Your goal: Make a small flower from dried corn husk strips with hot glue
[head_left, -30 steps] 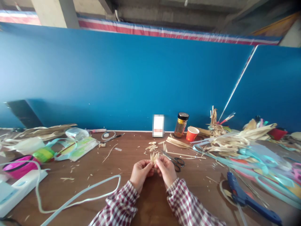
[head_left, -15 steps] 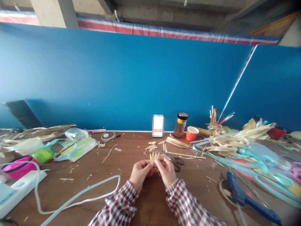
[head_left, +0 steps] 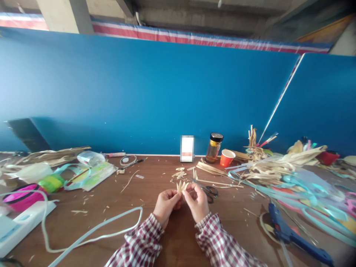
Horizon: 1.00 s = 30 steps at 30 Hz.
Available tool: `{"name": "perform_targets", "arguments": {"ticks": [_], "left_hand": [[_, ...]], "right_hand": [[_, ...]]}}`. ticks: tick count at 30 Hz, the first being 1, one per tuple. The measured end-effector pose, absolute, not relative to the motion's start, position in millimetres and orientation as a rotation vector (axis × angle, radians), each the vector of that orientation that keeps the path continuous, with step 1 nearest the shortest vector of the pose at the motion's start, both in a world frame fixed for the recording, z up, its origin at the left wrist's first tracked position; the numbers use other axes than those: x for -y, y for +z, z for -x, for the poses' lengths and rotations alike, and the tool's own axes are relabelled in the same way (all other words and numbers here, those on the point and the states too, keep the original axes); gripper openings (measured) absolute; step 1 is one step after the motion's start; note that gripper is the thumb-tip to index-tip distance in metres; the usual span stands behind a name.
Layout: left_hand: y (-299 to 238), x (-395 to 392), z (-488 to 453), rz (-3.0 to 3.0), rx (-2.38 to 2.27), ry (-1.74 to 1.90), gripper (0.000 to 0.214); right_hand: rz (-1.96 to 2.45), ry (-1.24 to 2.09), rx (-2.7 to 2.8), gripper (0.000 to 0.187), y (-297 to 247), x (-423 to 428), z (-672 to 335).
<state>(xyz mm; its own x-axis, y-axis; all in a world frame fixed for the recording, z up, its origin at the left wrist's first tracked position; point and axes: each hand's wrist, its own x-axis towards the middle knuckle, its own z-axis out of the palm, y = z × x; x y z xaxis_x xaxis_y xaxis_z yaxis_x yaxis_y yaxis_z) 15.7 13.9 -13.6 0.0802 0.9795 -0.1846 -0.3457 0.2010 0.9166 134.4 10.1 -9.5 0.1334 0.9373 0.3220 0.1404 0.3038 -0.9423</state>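
Observation:
Between my two hands is a small pale flower-like piece [head_left: 182, 186] with pointed petals, which looks like dried husk. My left hand [head_left: 166, 204] pinches it from the left, thumb against fingers. On the other side my right hand [head_left: 197, 201] pinches it too, the index finger bent over near the petal tips. The lower part of the piece is hidden by my fingers. Black-handled scissors [head_left: 211, 191] lie on the table just beyond my right hand, partly covered by it. Small husk scraps [head_left: 180, 173] are scattered beyond the piece.
A lidded jar [head_left: 214, 148] and a red paper cup [head_left: 227, 158] stand at the back. Dried husks [head_left: 278, 167] and blue ribbons lie heaped on the right, near a blue glue gun [head_left: 292, 233]. A white cable [head_left: 111, 233] loops at left by a power strip [head_left: 27, 222].
My right hand has shifted very slightly, its index finger lifting a little beside the petals. Both hands still hold the flower-like piece in the same place.

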Motion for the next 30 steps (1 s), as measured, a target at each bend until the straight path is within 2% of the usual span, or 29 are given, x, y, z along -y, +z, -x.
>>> {"name": "perform_targets", "arguments": {"ticks": [12,17,24,30], "left_hand": [[-13.8,-13.8,-14.6,-0.846,-0.989,1.186,0.032],[-16.9,-14.8,-15.3,-0.890,-0.993,1.191,0.029],[-16.8,-15.2,-16.1,-0.899,-1.029,1.199,0.029],[-16.8,-14.9,-15.4,-0.885,-0.999,1.198,0.028]], "right_hand": [[1.067,0.593,1.548,0.006,-10.6,-7.8,-136.2],[1.053,0.654,1.506,0.003,-11.9,-7.7,-135.1],[1.079,0.764,1.384,0.017,-11.2,-6.9,-132.2],[1.068,0.714,1.282,0.020,-13.5,-9.3,-134.7]]}}
